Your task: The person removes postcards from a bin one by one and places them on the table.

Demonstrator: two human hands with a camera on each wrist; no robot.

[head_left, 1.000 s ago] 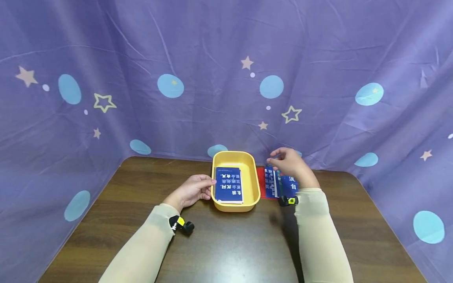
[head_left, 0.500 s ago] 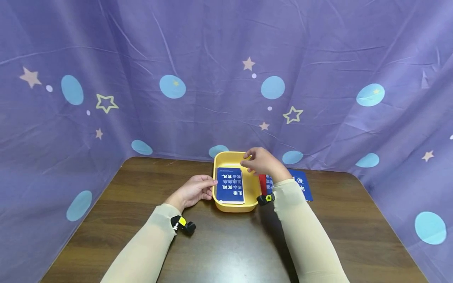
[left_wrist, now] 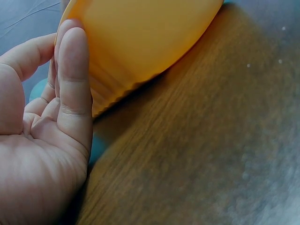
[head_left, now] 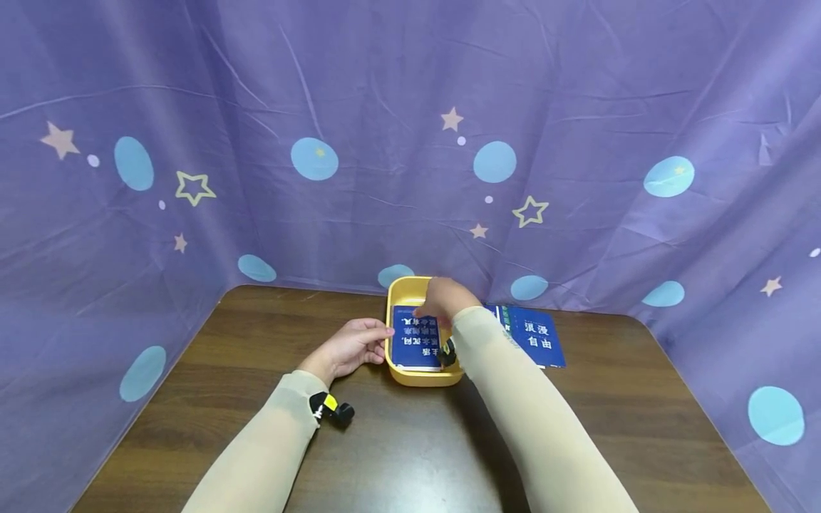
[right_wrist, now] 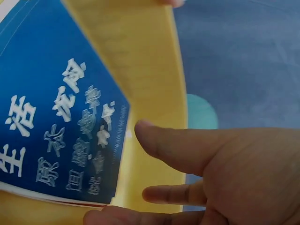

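A yellow plastic tray (head_left: 417,378) stands on the table with a stack of blue cards (head_left: 409,349) printed in white characters inside, toward its left side. My left hand (head_left: 349,347) holds the tray by its left rim; in the left wrist view the thumb and fingers meet at the edge of the yellow wall (left_wrist: 145,37). Over the tray reaches my right hand (head_left: 447,295), near the far end of the cards. The right wrist view shows this hand (right_wrist: 220,164) with fingers extended beside the top blue card (right_wrist: 51,93), nothing between thumb and fingers.
Right of the tray more blue cards (head_left: 541,336) lie on the brown wooden table (head_left: 410,449), partly behind the right sleeve. A purple curtain (head_left: 359,214) with stars and blue ovals hangs behind the table and at both sides.
My right hand has moved left from above the cards at the right, across the tray's right rim, and down into the tray. The left hand has kept its place at the rim.
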